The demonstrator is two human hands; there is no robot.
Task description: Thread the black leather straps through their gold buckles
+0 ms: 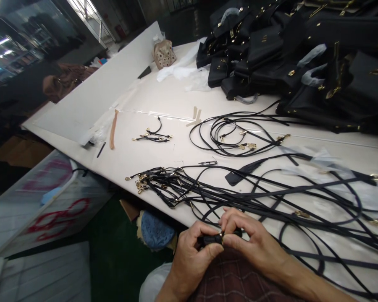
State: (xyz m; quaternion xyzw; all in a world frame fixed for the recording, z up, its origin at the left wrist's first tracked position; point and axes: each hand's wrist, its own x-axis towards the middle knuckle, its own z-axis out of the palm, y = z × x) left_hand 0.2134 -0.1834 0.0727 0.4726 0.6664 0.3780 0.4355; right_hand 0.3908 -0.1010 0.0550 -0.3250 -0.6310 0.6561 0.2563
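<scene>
Black leather, it seems, is what is pinched between the two hands at the near edge of the table [164, 100]: a short strap end [211, 240], held low over a checked cloth [236, 277] on the lap. The left hand [192, 247] is curled closed around it, with thumb and forefinger pressed on its left part. The right hand [255, 243] is likewise closed, its fingertips nipped on the right part. A small glint there may be a metal fitting, though the piece is too covered for that to be said with certainty. The step in hand is judged to be fine fingertip work on that end. It is best done with the piece steadied by the left hand while only the right fingertips are moved, and with the grip set close to the fitting so that the leather is not twisted. The loose length should be held apart from the tangle of long straps [239, 193] spread just beyond the knuckles, since a snagged loop could drag the gold clasps [141, 182] along. Farther off, a coiled strap [236, 136], a pair of snips [208, 162] and a heap of black bags [302, 50] are seen.
</scene>
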